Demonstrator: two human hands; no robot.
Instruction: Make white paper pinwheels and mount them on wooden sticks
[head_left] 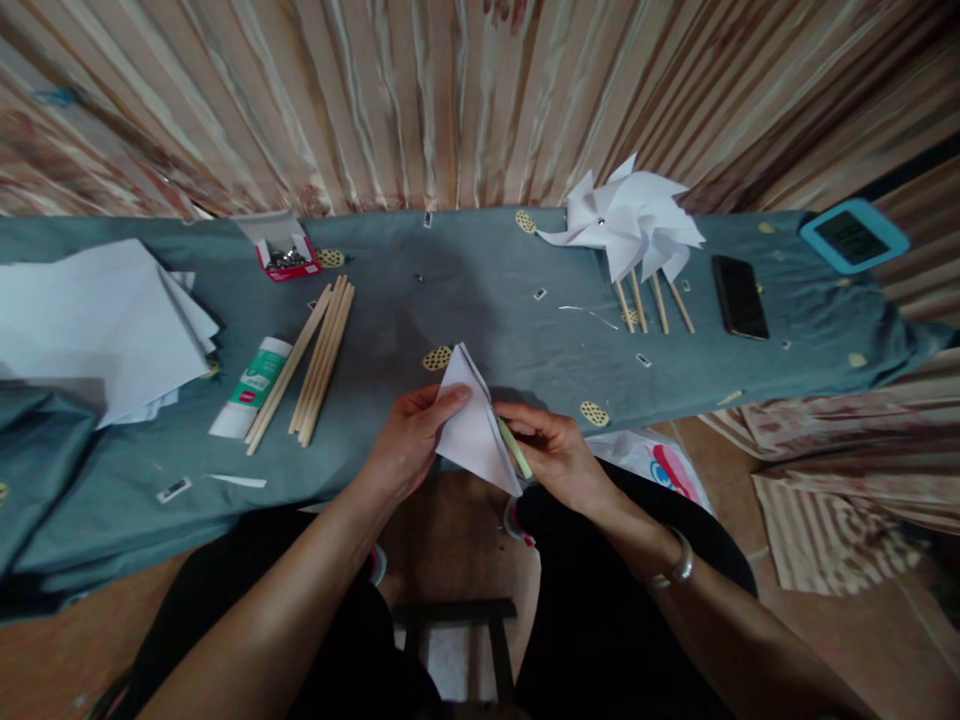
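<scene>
My left hand (409, 435) pinches a white sheet of paper (474, 430) folded into a triangle, with the thumb lying on its face. On the paper's right side, my right hand (551, 450) is closed round a slim light green tool (514, 448), which looks like a utility knife. The tool lies along the paper's right edge, and its far end is hidden by the paper and fingers. Both hands are in front of the table's near edge, above my lap.
Left on the grey-green cloth (495, 290) are white paper sheets (97, 320), a glue stick (251, 385), wooden sticks (326, 360) and a red box of metal pins (289, 258). Right are paper pinwheels (637, 225), a phone (741, 297) and a blue-framed timer (855, 236).
</scene>
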